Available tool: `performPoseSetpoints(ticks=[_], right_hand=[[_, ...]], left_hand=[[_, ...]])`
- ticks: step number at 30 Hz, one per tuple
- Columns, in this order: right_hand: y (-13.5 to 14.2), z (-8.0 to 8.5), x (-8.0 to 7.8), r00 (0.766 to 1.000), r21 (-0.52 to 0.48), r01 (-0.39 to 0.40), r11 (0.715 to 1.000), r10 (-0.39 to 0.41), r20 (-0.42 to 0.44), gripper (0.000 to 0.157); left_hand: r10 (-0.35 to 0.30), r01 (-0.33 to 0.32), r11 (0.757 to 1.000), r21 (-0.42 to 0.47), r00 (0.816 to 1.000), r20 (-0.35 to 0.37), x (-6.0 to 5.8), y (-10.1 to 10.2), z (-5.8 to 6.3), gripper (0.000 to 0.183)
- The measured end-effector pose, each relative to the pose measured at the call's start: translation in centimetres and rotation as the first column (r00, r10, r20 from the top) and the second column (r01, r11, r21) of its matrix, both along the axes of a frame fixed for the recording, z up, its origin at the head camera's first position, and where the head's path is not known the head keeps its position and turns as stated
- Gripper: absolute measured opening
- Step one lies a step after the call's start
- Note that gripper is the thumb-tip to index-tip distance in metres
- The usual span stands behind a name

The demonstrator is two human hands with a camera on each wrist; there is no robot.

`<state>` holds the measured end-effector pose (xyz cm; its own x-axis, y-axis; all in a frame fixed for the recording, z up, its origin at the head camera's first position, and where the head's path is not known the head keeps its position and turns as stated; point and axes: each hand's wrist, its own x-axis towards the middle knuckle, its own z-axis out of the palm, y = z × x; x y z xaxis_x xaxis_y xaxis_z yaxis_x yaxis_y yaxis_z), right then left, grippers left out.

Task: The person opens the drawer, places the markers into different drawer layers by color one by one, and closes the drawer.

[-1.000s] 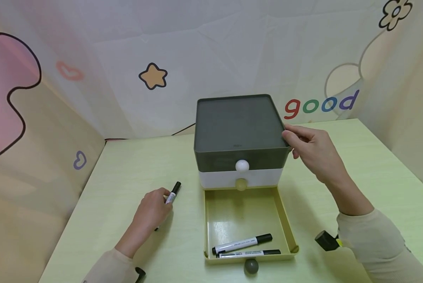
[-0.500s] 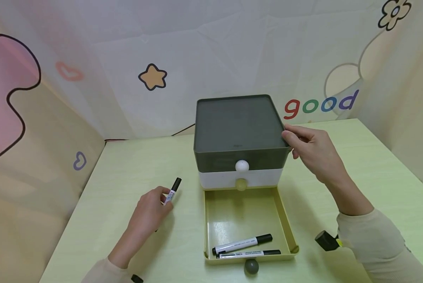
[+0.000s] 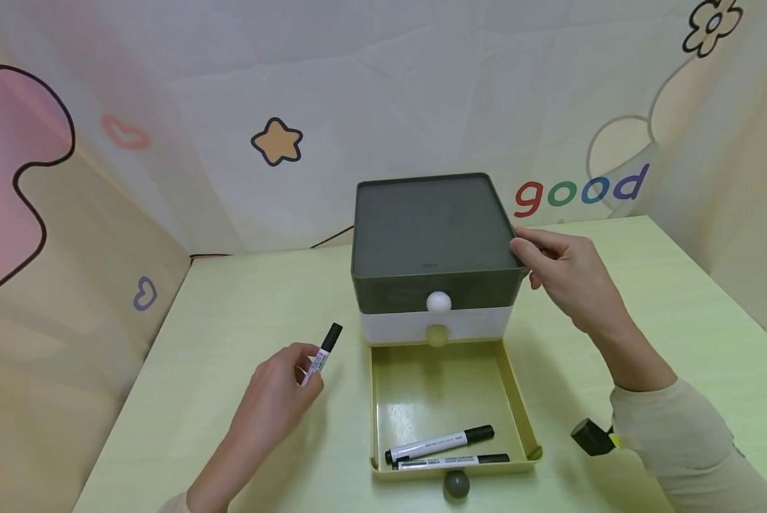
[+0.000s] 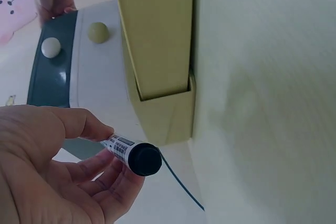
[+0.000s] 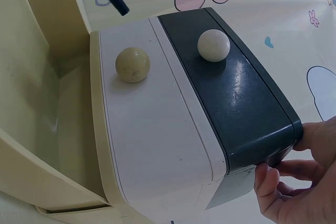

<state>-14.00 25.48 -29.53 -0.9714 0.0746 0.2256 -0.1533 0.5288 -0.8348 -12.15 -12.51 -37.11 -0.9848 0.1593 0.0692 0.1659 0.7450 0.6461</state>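
Observation:
My left hand [image 3: 284, 388] pinches a white marker [image 3: 322, 354] with a black cap between thumb and fingers, left of the pulled-out drawer. The left wrist view shows the capped end of the marker [image 4: 137, 156] pointing out past the fingers. A small stacked drawer unit [image 3: 435, 228] has a dark green top tier, a white middle tier and a yellow bottom drawer [image 3: 441, 385] standing out. My right hand [image 3: 569, 274] grips the top tier's right edge, thumb on the rim. Inside the drawer lie a thicker marker [image 3: 438, 443] and a thinner marker [image 3: 450, 462], both black-capped, near its front.
Round knobs sit on the fronts: a white knob [image 3: 438, 302], a yellow knob [image 3: 437, 335] and a grey knob [image 3: 456, 484] on the drawer. The unit stands on a pale green table [image 3: 242, 285] before a printed cloth backdrop [image 3: 422, 85].
The left hand has raised the marker off the table and carried it slightly right toward the drawer. The right hand keeps its grip on the unit; drawer and its markers stay put.

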Motion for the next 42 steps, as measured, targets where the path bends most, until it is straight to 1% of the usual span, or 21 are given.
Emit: performPoseSetpoints(ticks=[3,7,13,20,23,27,32,37,42], right_hand=[[0.0,0.0,0.0,1.000,0.002,0.000,1.000,0.000,0.002,0.047],[0.0,0.0,0.0,1.000,0.002,-0.001,1.000,0.001,0.000,0.047],[0.0,0.1,0.0,1.000,0.000,-0.003,1.000,0.003,-0.005,0.046],[0.0,0.1,0.0,1.000,0.009,0.001,1.000,-0.001,0.000,0.047],[0.0,0.1,0.0,1.000,0.007,0.002,1.000,-0.002,0.000,0.047],[0.0,0.1,0.0,1.000,0.001,-0.004,1.000,0.004,-0.007,0.046],[0.0,0.1,-0.1,1.000,-0.004,-0.008,1.000,0.008,-0.014,0.046],[0.0,0.2,-0.1,1.000,-0.002,-0.005,1.000,0.005,-0.011,0.046],[0.0,0.1,-0.1,1.000,-0.002,-0.002,1.000,0.002,-0.004,0.046]], left_hand=[[-0.012,0.012,1.000,0.007,1.000,-0.005,0.7,0.3,0.5,0.032],[-0.029,0.029,0.999,0.040,1.000,-0.009,1.5,0.6,1.2,0.031],[-0.038,0.040,0.996,0.082,0.999,-0.023,2.5,1.1,2.4,0.031],[-0.054,0.058,0.995,0.085,0.998,-0.044,3.1,1.6,3.1,0.029],[-0.064,0.068,0.992,0.106,0.997,-0.048,3.3,1.9,3.4,0.029],[-0.091,0.099,0.985,0.138,0.994,-0.061,3.5,2.3,3.7,0.029],[-0.142,0.159,0.974,0.162,0.984,-0.111,3.7,3.0,4.0,0.030],[-0.193,0.222,0.957,0.186,0.967,-0.164,3.8,3.9,4.3,0.032],[-0.244,0.280,0.940,0.195,0.952,-0.186,3.8,4.8,4.4,0.034]])
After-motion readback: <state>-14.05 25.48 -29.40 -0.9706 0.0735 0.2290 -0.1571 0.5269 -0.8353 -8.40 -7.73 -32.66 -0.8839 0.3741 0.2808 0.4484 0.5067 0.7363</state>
